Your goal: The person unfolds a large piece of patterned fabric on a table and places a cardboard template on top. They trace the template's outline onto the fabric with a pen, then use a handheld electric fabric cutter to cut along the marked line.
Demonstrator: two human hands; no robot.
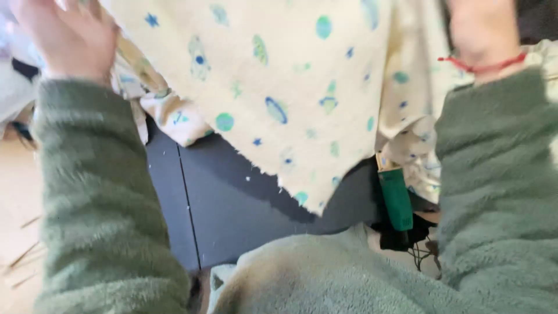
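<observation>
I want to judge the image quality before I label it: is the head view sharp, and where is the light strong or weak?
In the head view, motion blur softens everything, most of all the left hand and right hand at the top edge; daylight falls brightly on the cream printed fabric, which casts a soft shadow on the dark grey surface; the green-handled tool is dim but recognisable.

The thin cotton cloth (279, 75) is cream yellow, printed with small blue stars and teal-green planets. Both fleece sleeves (99, 192) are sage green. A red string (482, 64) circles one wrist. Below, a green plastic handle (396, 200); the dark grey surface (232, 209).
</observation>
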